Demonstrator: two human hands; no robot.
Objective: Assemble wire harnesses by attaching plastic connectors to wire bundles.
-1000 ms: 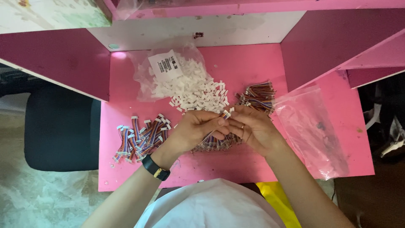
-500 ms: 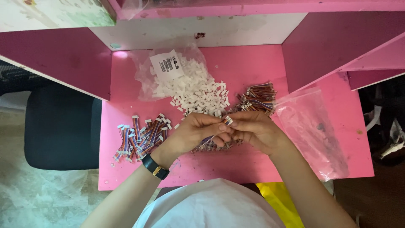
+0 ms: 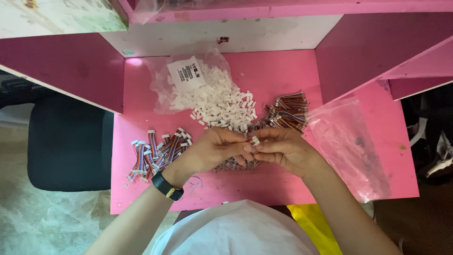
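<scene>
Together, left hand (image 3: 214,150) and right hand (image 3: 283,150) pinch white connector (image 3: 255,140) between fingertips, above desk (image 3: 283,71) centre; loose wires (image 3: 287,111) just beyond, nearer right hand; finished pile (image 3: 158,151) left.

Even, soft daylight over the pink worktop (image 3: 283,75) — bright, colours saturated, no hard glare. Brightest at the far left corner, where a small washed-out patch sits on the surface. The side panels at left and right stand in dull shade. Faint, short shadows under both hands. Clear plastic bag (image 3: 351,146) at the right edge shows a mild sheen. Focus fair at centre — fine detail in the small parts smears. The floor beyond the left edge is soft.
</scene>
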